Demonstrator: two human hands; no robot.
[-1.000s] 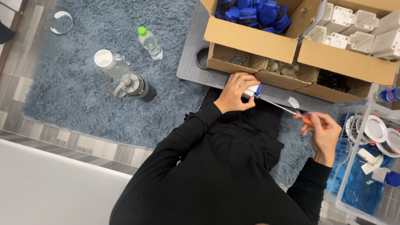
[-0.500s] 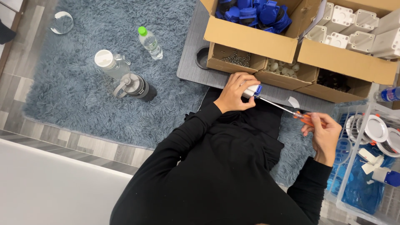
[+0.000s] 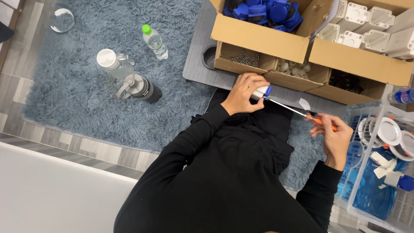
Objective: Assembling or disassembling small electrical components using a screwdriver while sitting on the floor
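Note:
My left hand [image 3: 242,91] is closed around a small white and blue plastic part [image 3: 261,91], just in front of the cardboard boxes. My right hand [image 3: 334,136] grips the orange handle of a screwdriver [image 3: 297,112]. Its thin metal shaft runs up and left, with the tip against the blue end of the part. Both arms are in black sleeves, and a black garment covers my lap below the hands.
Cardboard boxes hold blue parts [image 3: 263,9], white parts [image 3: 366,23], screws [image 3: 241,58] and small pale pieces [image 3: 293,68]. On the grey shaggy rug [image 3: 86,99] lie three bottles: white-capped [image 3: 113,64], dark [image 3: 140,88], green-capped [image 3: 154,41]. A clear crate [image 3: 379,172] with white and blue assemblies stands at right.
My right hand has shifted slightly on the screwdriver handle. The left hand and the part stay in place.

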